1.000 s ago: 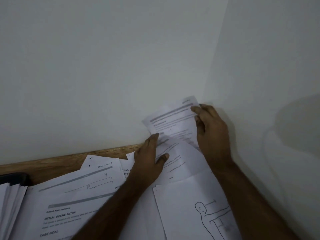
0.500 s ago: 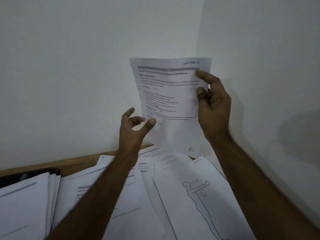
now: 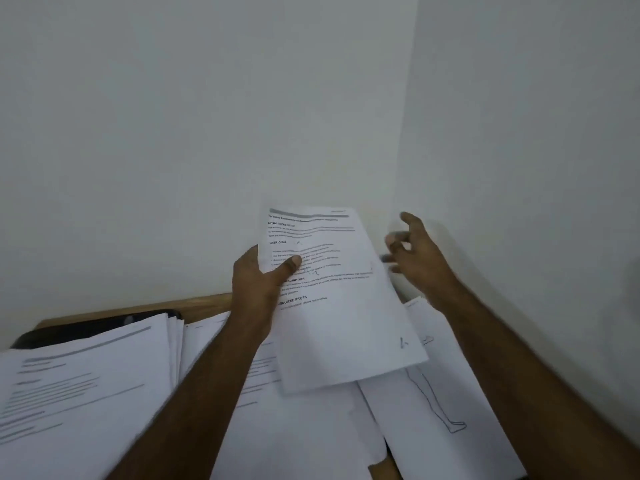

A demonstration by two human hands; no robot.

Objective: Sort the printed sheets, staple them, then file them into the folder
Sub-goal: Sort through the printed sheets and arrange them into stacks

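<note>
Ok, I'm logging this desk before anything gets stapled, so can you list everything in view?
held sheet: one, white with print, raised over the desk, in the left hand
stack: one, white sheets, left
loose sheets: several, white, spread mid-desk
figure sheet: one, white with outline drawing, right
dark object: one, black, behind the stack, unidentifiable
desk: one, brown wood
walls: two, white, meeting in a corner
left hand: grips the held sheet
right hand: free, fingers loose, blurred
</note>
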